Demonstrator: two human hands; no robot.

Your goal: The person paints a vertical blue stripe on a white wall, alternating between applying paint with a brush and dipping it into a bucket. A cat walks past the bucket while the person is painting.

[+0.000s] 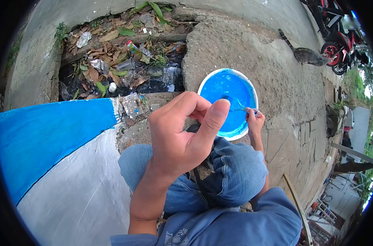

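My right hand [254, 119] is closed around the handle of a paintbrush [238, 106], whose bristle end reaches down to the blue paint [226, 85]. The paint is in a round white bucket [255, 88] standing on the ground beyond my knees. Close to the camera, my left hand [186, 133] is raised with its fingers curled in and the thumb pointing up. I see nothing in its grasp, and it covers part of the bucket's near left side. To the left is a low wall with a glossy blue band [51, 127] above a pale grey lower part [82, 188].
A broken opening in the concrete holds dark water, dry leaves [98, 76] and litter. At the upper right, a cat [309, 56] is beside a red and black motorcycle [334, 51]. A long plank [297, 205] lies at my right.
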